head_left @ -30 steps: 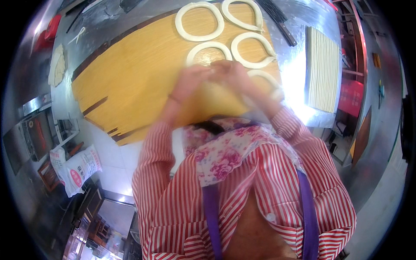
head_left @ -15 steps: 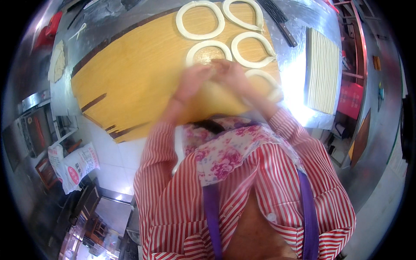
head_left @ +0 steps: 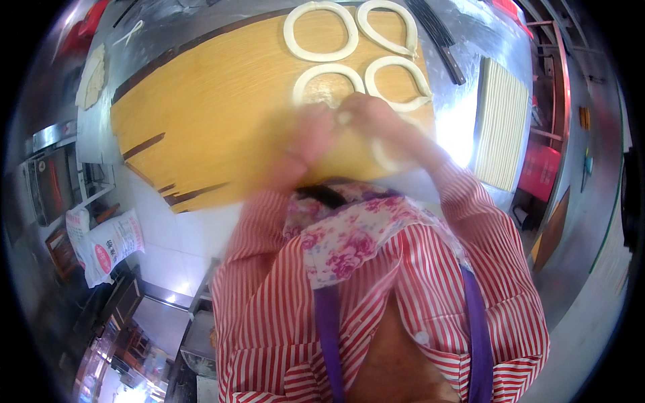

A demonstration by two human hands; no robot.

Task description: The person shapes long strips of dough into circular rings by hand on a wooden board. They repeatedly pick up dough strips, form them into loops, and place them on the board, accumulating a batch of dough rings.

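Note:
Over the wooden board, both my hands meet at the near side of a pale dough ring (head_left: 329, 68). My right hand (head_left: 369, 111) is closed, with a pale bit of dough (head_left: 344, 118) showing at its fingers. Motion smears my left hand (head_left: 314, 131), just beside it, so its fingers cannot be read. Farther off lie a round dough ring (head_left: 289, 35), a teardrop-shaped one (head_left: 410, 30) and another dough ring (head_left: 371, 79) with a pinched end. My right forearm partly covers one more dough ring (head_left: 385, 157).
The yellow wooden board (head_left: 201, 101) rests on a metal table (head_left: 460, 114). A dark-handled knife (head_left: 451, 62) lies beyond its right edge, near a stack of pale dough strips (head_left: 502, 124). A cloth-like pale piece (head_left: 92, 80) is at far left. A white sack (head_left: 107, 248) stands lower left.
My right hand has turned and closed more, with dough now showing at its fingers. My left hand has shifted slightly nearer to me. The whole view has tilted a little.

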